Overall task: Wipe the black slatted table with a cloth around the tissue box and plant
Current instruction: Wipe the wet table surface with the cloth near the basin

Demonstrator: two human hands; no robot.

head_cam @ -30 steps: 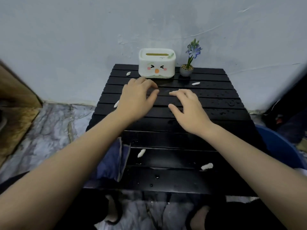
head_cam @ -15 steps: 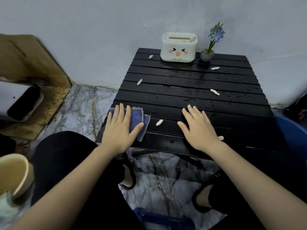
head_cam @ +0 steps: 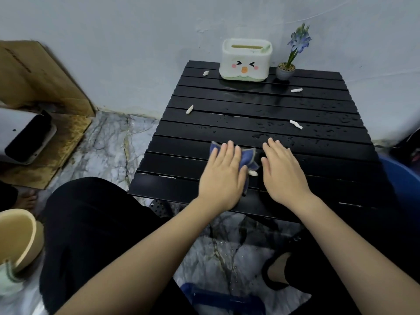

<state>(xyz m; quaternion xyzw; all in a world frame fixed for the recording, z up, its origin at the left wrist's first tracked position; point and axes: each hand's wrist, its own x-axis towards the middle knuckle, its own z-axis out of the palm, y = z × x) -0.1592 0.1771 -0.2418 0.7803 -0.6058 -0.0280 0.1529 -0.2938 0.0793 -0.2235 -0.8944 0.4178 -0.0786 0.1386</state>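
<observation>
Head view. The left hand (head_cam: 221, 176) lies flat, fingers straight and close together, pressing a blue cloth (head_cam: 246, 159) onto the near slats of the black table (head_cam: 261, 112). The right hand (head_cam: 281, 171) rests just beside it, fingers straight and slightly spread, holding nothing. A white scrap (head_cam: 252, 173) lies between the two hands, touching the cloth's edge. The tissue box (head_cam: 246, 60) and the potted plant (head_cam: 286, 70) stand side by side at the far edge, well apart from both hands. The slats run left to right; water drops and further scraps lie on the far side of the fingertips, so the unwiped area probably lies ahead of the cloth, which only the left hand controls.
</observation>
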